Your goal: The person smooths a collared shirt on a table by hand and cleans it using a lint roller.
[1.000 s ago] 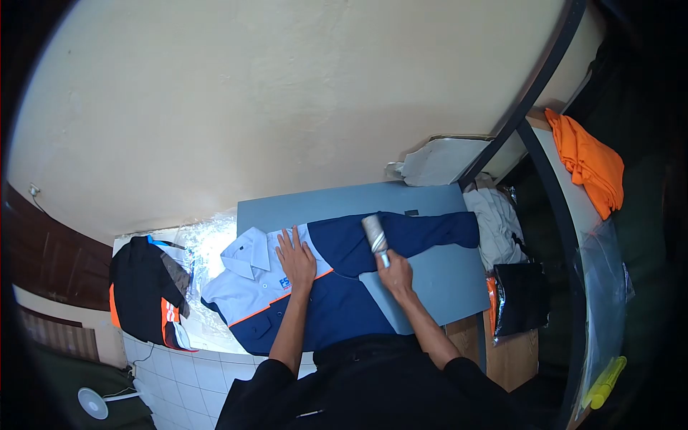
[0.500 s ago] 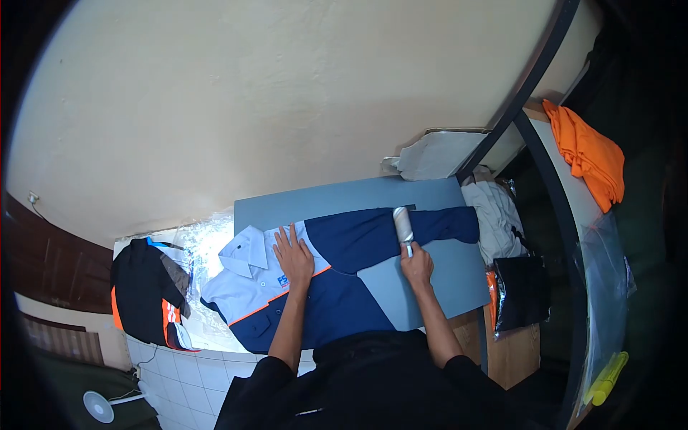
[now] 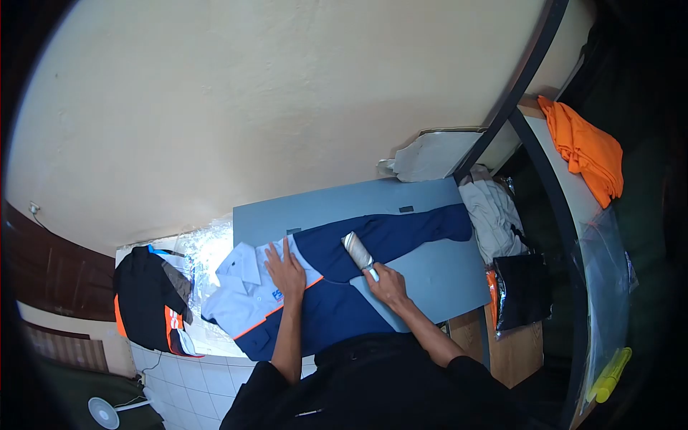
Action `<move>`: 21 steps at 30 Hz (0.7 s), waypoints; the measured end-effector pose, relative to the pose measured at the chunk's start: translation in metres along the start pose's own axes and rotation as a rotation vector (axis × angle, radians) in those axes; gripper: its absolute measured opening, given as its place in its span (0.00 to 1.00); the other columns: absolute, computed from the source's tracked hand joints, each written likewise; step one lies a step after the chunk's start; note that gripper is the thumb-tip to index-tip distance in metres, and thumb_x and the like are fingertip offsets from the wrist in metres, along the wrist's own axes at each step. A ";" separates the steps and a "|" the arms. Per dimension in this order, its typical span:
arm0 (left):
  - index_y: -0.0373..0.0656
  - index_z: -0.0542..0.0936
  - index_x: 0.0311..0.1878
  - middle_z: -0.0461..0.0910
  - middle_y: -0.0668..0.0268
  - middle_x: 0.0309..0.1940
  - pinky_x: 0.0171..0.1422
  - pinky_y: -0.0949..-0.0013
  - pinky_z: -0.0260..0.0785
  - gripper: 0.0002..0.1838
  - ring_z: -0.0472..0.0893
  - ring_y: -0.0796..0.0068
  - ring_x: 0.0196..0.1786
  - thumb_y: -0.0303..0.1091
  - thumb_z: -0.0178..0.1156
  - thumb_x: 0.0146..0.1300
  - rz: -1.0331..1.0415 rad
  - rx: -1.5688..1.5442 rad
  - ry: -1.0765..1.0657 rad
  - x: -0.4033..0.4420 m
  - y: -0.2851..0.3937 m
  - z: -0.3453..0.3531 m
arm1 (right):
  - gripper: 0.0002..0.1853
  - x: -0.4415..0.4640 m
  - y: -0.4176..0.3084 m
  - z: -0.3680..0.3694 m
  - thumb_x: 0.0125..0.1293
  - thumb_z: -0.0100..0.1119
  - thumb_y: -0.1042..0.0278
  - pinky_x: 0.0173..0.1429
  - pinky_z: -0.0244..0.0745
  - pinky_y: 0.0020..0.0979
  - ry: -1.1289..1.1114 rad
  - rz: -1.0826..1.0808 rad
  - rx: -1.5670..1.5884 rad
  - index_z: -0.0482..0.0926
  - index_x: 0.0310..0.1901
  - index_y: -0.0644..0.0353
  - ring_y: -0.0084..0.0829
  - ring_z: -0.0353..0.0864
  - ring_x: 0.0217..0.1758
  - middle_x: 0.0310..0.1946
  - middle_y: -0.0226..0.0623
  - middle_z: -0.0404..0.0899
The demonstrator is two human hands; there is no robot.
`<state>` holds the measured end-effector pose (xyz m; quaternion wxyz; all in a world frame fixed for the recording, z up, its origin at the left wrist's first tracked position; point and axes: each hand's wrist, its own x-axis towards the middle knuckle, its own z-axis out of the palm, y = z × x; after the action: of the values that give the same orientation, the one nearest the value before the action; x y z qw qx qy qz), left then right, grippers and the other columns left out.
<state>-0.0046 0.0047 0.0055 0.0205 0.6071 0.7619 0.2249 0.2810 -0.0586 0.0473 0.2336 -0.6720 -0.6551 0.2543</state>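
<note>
A navy and light-grey shirt (image 3: 337, 313) with orange piping lies spread on a grey-blue board (image 3: 423, 279), its collar to the left and one long sleeve stretched to the right. My left hand (image 3: 287, 274) rests flat on the light-grey chest part, fingers spread, just above a small blue printed logo. In my right hand (image 3: 389, 285) is the handle of a lint roller (image 3: 357, 251). Its pale cylinder lies over the navy sleeve near the shoulder. The far end of that sleeve reaches toward the board's right edge.
At the left sits a folded black and orange garment (image 3: 147, 297) beside clear plastic wrap (image 3: 204, 244). Grey cloth (image 3: 491, 215) and a black packet (image 3: 523, 287) stand right of the board. An orange cloth (image 3: 584, 150) hangs over a shelf, with a yellow roll (image 3: 611, 376) below.
The lint roller in my right hand has moved left along the sleeve, toward the shoulder. The sleeve now lies a little differently. My left hand still presses on the chest.
</note>
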 end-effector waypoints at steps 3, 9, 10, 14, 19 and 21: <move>0.62 0.70 0.86 0.58 0.43 0.89 0.90 0.32 0.46 0.30 0.55 0.34 0.90 0.38 0.52 0.83 -0.071 0.053 -0.001 -0.019 -0.019 -0.019 | 0.22 -0.017 -0.007 0.007 0.80 0.62 0.47 0.48 0.84 0.57 -0.062 -0.082 0.010 0.85 0.44 0.64 0.62 0.91 0.42 0.39 0.56 0.90; 0.62 0.71 0.86 0.52 0.46 0.91 0.91 0.33 0.44 0.31 0.50 0.37 0.92 0.55 0.52 0.84 -0.198 0.134 0.004 -0.048 -0.046 -0.036 | 0.20 0.000 0.024 0.014 0.77 0.65 0.45 0.50 0.84 0.60 0.155 0.093 -0.106 0.88 0.52 0.55 0.62 0.91 0.45 0.42 0.53 0.92; 0.62 0.71 0.86 0.52 0.46 0.91 0.91 0.33 0.44 0.31 0.50 0.37 0.92 0.54 0.52 0.84 -0.204 0.137 0.006 -0.050 -0.048 -0.037 | 0.20 0.019 0.034 -0.018 0.77 0.65 0.45 0.50 0.84 0.61 0.187 0.306 -0.123 0.90 0.54 0.52 0.63 0.91 0.47 0.42 0.54 0.92; 0.62 0.70 0.86 0.52 0.46 0.91 0.91 0.33 0.44 0.31 0.50 0.37 0.92 0.53 0.53 0.84 -0.198 0.155 0.021 -0.050 -0.047 -0.034 | 0.23 0.046 0.098 -0.075 0.77 0.64 0.43 0.52 0.85 0.57 0.349 0.580 -0.228 0.90 0.52 0.58 0.62 0.92 0.49 0.44 0.54 0.93; 0.62 0.70 0.87 0.53 0.46 0.91 0.91 0.33 0.43 0.31 0.50 0.36 0.92 0.52 0.53 0.84 -0.195 0.151 0.023 -0.049 -0.045 -0.033 | 0.21 0.047 0.120 -0.092 0.78 0.63 0.47 0.49 0.85 0.59 0.393 0.491 -0.264 0.90 0.51 0.59 0.65 0.91 0.45 0.41 0.58 0.91; 0.62 0.70 0.87 0.52 0.46 0.91 0.91 0.33 0.43 0.31 0.50 0.36 0.92 0.52 0.53 0.84 -0.203 0.146 0.024 -0.049 -0.043 -0.031 | 0.21 0.042 0.097 -0.080 0.78 0.64 0.48 0.50 0.85 0.59 0.342 0.448 -0.186 0.90 0.51 0.59 0.65 0.91 0.44 0.39 0.58 0.91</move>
<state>-0.0405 -0.0582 0.0058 -0.0103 0.5238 0.8340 0.1729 0.4069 -0.0178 0.0443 0.2158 -0.8515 -0.4621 0.1214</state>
